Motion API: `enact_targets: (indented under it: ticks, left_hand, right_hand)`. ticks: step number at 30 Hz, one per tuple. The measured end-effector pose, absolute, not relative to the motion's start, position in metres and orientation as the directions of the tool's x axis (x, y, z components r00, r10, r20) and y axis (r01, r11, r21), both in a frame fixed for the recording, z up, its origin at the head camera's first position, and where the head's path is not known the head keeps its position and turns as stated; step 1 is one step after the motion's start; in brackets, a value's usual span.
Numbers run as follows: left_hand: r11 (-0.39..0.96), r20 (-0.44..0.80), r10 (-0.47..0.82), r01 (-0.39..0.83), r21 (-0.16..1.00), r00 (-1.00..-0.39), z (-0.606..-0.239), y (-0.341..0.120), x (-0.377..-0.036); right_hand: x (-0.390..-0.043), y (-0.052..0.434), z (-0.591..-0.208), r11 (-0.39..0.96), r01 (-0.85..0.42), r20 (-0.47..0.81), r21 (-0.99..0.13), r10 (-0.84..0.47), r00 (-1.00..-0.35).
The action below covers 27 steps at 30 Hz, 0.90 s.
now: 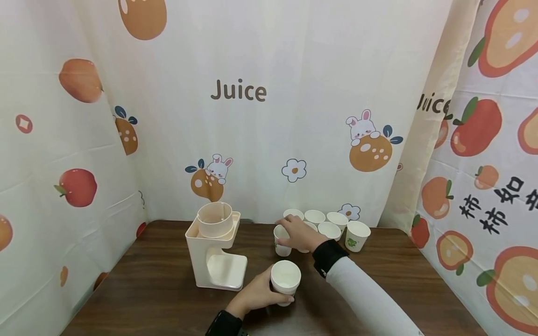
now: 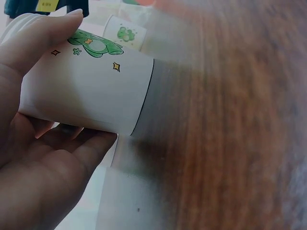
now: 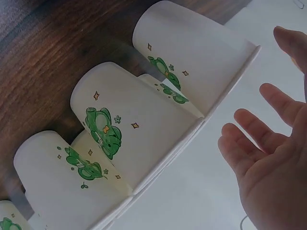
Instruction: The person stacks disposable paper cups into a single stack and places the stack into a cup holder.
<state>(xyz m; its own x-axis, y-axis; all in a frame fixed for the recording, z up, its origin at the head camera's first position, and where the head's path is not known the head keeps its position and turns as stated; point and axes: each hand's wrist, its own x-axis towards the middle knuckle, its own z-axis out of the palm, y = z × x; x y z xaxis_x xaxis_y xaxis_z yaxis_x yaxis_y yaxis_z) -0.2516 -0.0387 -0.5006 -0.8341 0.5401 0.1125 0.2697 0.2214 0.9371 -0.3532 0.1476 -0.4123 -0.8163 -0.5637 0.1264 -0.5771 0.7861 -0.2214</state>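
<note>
My left hand point(image 1: 261, 291) grips a white paper cup point(image 1: 286, 276) upright near the front of the table. Close up in the left wrist view, the thumb and fingers of this hand wrap round the cup point(image 2: 91, 86), which bears a green cartoon print. Several rim edges show near the thumb, like nested cups. Farther back, my right hand point(image 1: 299, 233) is beside the leftmost standing paper cup point(image 1: 282, 247). In the right wrist view its fingers point(image 3: 249, 129) are spread and relaxed, apart from a row of printed cups point(image 3: 105, 120).
A white juicer point(image 1: 201, 266) with a round top opening stands left of the hands. More paper cups point(image 1: 357, 235) stand grouped at the back right of the brown wooden table point(image 1: 159, 280). A fruit-printed curtain point(image 1: 260, 130) hangs directly behind.
</note>
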Motion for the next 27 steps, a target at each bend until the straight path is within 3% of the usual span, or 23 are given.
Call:
enact_targets:
  ticks: [27]
  left_hand:
    - [0.229, 0.088, 0.54, 0.246, 0.942, -0.837, -0.5, -0.04, -0.251]
  right_hand:
    - [-0.36, 0.131, -0.409, 0.857, -0.494, 0.008, -0.147, -0.498, -0.867]
